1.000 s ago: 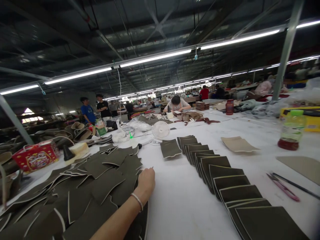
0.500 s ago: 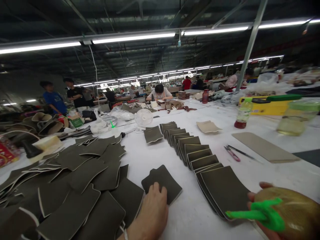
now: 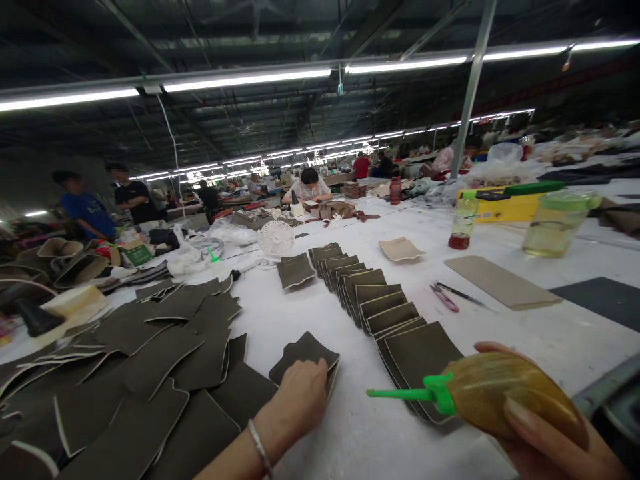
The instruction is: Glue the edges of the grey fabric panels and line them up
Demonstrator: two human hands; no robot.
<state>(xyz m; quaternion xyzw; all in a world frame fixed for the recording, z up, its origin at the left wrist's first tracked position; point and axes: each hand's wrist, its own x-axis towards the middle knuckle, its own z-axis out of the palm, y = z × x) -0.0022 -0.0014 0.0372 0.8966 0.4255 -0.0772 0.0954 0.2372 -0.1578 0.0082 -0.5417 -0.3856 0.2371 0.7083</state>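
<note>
My left hand (image 3: 303, 393), a bracelet at its wrist, is closed with curled fingers on the right edge of a dark grey-brown leather-like piece (image 3: 303, 350). That piece is tilted up slightly at this edge, and my thumb is hidden. In my right hand (image 3: 540, 433) is an amber squeeze glue bottle (image 3: 510, 393), lying sideways in the grip. Its green nozzle (image 3: 403, 394) points left, over the near end of a row of overlapping dark pieces (image 3: 423, 353).
Loose dark pieces (image 3: 135, 347) cover the left side. A small white fan (image 3: 276, 239), pink snips (image 3: 445, 298), a beige panel (image 3: 500, 281), a drink bottle (image 3: 463, 221) and a lidded jug (image 3: 557, 227) stand or lie farther off. A person (image 3: 309, 187) sits across the table.
My left fingers have gone from resting on the dark piece to gripping its right edge, which has risen. The glue bottle has swung leftward, its nozzle now stretching left. The view has turned slightly right.
</note>
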